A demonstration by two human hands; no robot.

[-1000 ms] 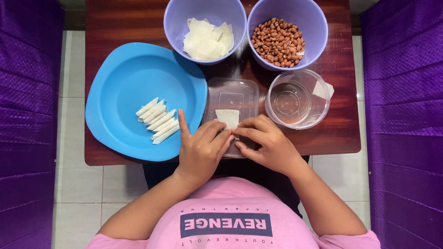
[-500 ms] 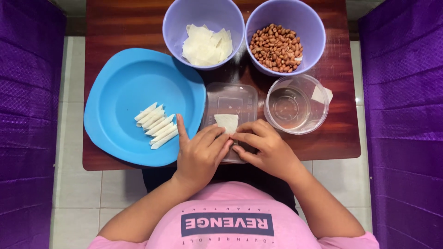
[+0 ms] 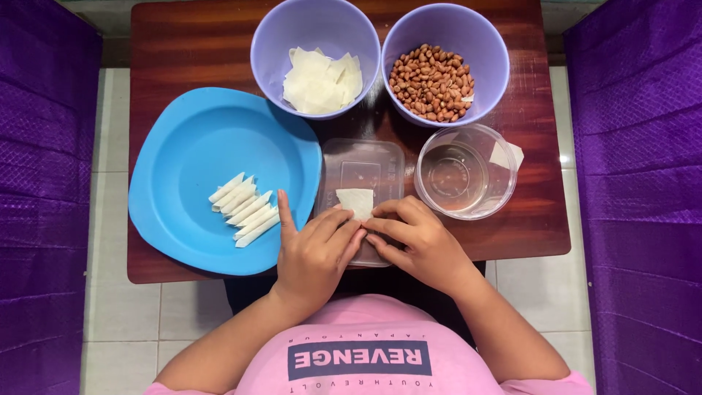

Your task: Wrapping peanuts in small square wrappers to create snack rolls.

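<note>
Fingertips of my left hand (image 3: 314,252) and right hand (image 3: 417,245) pinch the white wrapper (image 3: 355,201) together; rolled pieces (image 3: 243,211) lie left of my left hand.

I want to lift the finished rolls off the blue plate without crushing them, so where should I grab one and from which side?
Probably take the nearest roll at its right end, coming from the plate's right side beside the left hand. The rolls lie packed side by side and slanted, so their long sides are blocked, but the ends stick out free; a light pinch there should do.
</note>
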